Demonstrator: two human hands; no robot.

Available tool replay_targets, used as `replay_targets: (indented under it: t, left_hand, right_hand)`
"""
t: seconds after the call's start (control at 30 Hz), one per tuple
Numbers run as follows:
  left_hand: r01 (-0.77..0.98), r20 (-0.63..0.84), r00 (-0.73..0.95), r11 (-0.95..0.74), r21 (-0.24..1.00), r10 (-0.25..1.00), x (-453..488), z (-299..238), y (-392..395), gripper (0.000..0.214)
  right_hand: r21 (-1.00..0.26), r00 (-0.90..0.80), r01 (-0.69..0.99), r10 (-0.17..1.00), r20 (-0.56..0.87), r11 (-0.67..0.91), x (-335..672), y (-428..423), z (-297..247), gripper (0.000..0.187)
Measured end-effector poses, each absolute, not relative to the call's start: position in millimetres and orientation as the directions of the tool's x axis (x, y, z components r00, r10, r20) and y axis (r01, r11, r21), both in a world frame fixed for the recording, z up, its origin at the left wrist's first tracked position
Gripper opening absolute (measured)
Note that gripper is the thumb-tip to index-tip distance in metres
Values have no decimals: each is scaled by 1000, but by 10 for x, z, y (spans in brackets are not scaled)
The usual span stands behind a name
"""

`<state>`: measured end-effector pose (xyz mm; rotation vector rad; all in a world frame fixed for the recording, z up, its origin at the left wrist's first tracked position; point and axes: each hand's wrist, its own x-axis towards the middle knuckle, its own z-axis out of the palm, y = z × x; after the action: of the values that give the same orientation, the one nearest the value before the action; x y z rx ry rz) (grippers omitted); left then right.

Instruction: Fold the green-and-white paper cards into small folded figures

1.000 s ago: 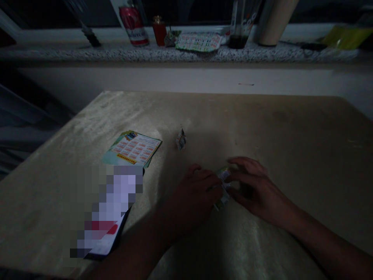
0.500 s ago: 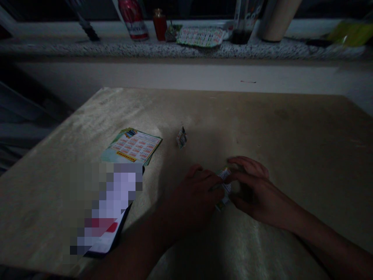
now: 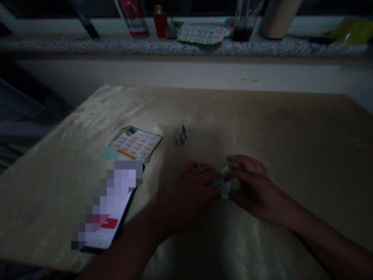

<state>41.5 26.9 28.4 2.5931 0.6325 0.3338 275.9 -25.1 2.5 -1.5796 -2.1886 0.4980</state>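
Note:
Between my hands, low over the table, is a small printed paper [image 3: 225,186], partly covered by my fingers. My left hand [image 3: 201,184] is closed on its left side, fingers curled and thumb near the lower edge. From the right, my right hand [image 3: 250,184] grips the paper's edge with curved index finger and thumb. Farther back on the table stands a small folded paper piece [image 3: 182,137], touched by neither hand. A stack of printed paper sheets [image 3: 136,144] with red text blocks lies to the left.
A phone [image 3: 116,210] with a lit, partly blurred screen lies left of my left forearm. On the speckled windowsill [image 3: 116,48] stand a red can [image 3: 134,19], a small red bottle [image 3: 160,23], a blister pack [image 3: 202,34], a glass [image 3: 244,23] with dark liquid and a beige cylinder [image 3: 281,19].
The paper's lower end, which stuck out below my left fingers, no longer shows there. My left fingers have shifted slightly on it; my right hand stays nearly in place.

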Motion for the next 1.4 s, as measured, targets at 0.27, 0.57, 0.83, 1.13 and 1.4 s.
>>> replay_targets:
  t: [0.27,0.57,0.83,1.13,1.4]
  left_hand:
    - [388,101,869,-794,467,484,394,285,294,14]
    - [479,88,801,-722,499,592,446,241,280,15]
    - [644,65,645,-588,490,761,554,111,210,20]
    - [699,34,594,-537,472,804,615,88,195,18]
    - [714,49,574,-529,458,817,614,68,175,19]
  right_hand:
    - [-504,-269,814,957,112,288,2752,-251,18,32]
    - [-491,-256,824,959,122,282,2740,-245,-1,32]
    - [-489,-253,828,961,108,273,2736,-242,23,31]
    - [-482,-259,830,959,112,280,2751,-237,7,31]
    - [-490,-252,828,962,107,271,2738,-244,32,31]
